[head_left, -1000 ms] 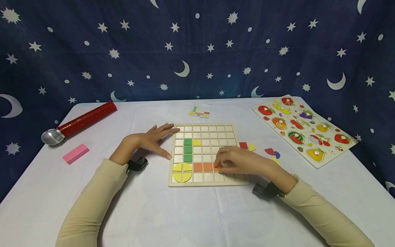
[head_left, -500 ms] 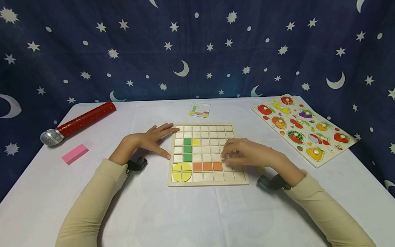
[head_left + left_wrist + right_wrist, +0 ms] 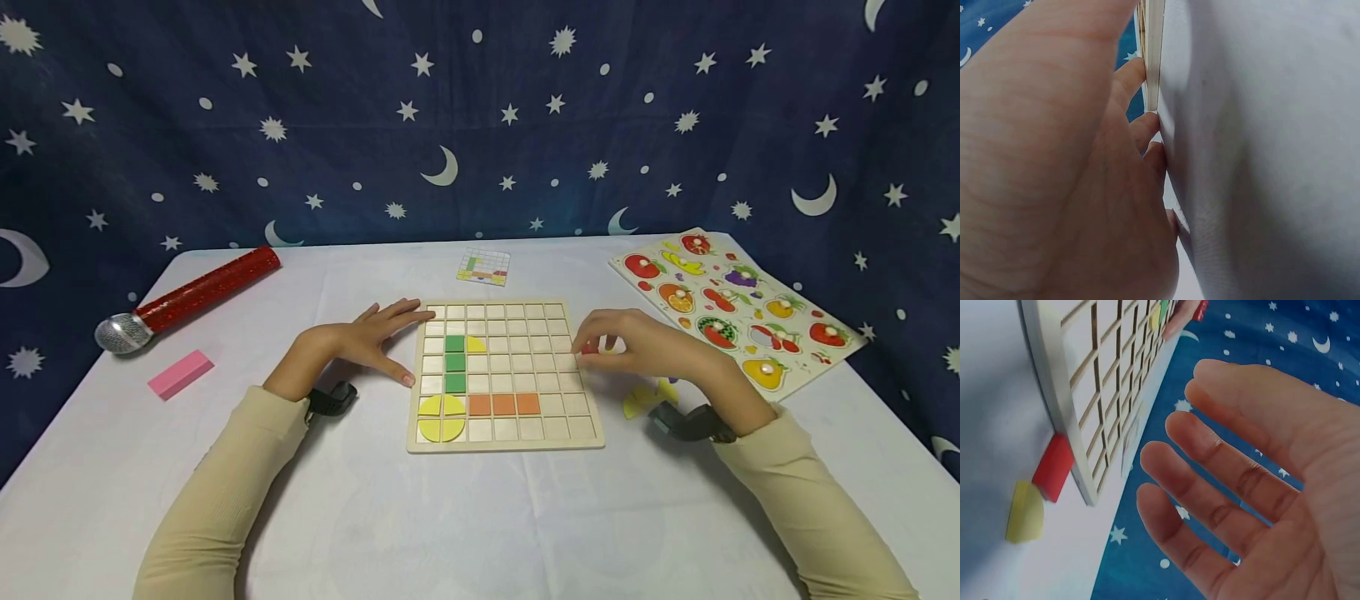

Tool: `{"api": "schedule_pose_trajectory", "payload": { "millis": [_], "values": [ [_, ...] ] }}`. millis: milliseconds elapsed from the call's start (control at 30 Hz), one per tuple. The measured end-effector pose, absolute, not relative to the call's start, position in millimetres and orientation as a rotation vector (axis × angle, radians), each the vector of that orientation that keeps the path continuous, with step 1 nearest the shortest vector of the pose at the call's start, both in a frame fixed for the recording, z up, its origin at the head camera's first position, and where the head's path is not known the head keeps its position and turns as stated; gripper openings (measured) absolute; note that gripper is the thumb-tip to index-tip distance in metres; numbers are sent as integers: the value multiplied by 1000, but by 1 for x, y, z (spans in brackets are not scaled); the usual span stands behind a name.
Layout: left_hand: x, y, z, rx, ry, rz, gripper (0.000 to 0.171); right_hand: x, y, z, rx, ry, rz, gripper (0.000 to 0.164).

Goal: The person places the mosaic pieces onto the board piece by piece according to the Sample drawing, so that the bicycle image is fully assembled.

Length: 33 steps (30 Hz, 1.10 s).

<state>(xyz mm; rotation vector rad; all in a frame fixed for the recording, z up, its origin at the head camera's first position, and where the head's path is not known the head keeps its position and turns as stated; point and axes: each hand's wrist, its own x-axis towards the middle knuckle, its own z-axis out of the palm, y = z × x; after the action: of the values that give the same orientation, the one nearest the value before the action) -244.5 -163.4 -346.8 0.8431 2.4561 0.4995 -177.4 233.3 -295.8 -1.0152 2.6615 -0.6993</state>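
Observation:
A wooden grid board (image 3: 506,447) lies on the white table. On it sit green squares (image 3: 455,362) in a column, orange squares (image 3: 504,404) in a row and yellow quarter-circles (image 3: 441,418) forming a disc, plus a lone yellow quarter-circle (image 3: 476,344). My left hand (image 3: 369,340) rests with spread fingers at the board's left edge. Past the right edge hovers my right hand (image 3: 637,343), fingers loosely bent and holding nothing. Below them, the right wrist view has a red square (image 3: 1054,467) against the board's edge and a yellow piece (image 3: 1025,511) beside it.
More yellow pieces (image 3: 639,402) lie near the right wrist, partly covered. A small pattern card (image 3: 483,267) lies behind the board. Farther right is a fruit puzzle (image 3: 723,312). At the left are a red toy microphone (image 3: 210,289) and a pink block (image 3: 181,374).
My right hand has let go of the third orange square in its row, lifted away and moved right, past the board's edge to the loose pieces. The left hand has stayed put.

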Motion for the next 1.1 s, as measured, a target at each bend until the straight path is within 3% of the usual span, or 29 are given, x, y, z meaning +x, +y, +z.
{"api": "schedule_pose_trajectory", "payload": {
  "millis": [333,800,1100],
  "values": [
    [-244,-163,-345,858,2455,496,108,-185,262,-294,-935,2612,-642,11],
    [-245,-164,-347,854,2455,489,108,-193,295,-296,-572,2506,-604,19],
    [-244,-164,-347,852,2455,496,108,-198,300,-302,-555,2485,-569,22]
  ]
}}
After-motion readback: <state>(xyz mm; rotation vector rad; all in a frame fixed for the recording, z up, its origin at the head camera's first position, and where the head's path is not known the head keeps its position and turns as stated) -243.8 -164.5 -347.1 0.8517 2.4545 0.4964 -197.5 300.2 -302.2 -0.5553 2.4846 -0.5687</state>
